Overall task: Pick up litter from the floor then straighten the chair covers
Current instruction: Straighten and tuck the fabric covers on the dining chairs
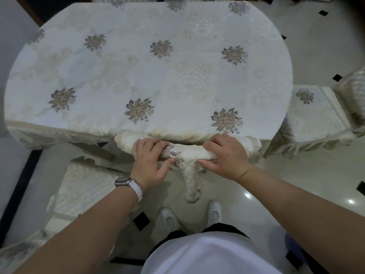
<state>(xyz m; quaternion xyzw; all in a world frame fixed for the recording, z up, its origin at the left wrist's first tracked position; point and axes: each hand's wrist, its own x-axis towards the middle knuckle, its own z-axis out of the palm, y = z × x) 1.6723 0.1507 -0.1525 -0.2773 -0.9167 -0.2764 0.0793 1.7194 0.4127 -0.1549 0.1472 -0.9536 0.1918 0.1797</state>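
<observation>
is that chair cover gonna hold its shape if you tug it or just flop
Likely floppy: the chair cover bunches into folds between the left hand and right hand. Probably light too; a loose tail hangs limp below.

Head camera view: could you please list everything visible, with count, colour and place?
table: one, under a cream cloth with grey-brown flowers, centre.
chair cover: one, cream, bunched on the chair back at the table's near edge.
covered chairs: two, cream, one lower left, one right.
floor: pale glossy tiles with black diamonds.
watch: one, white strap, left wrist.
shoes: two, white, bottom centre.
hands: left and right, both gripping the chair cover.
</observation>
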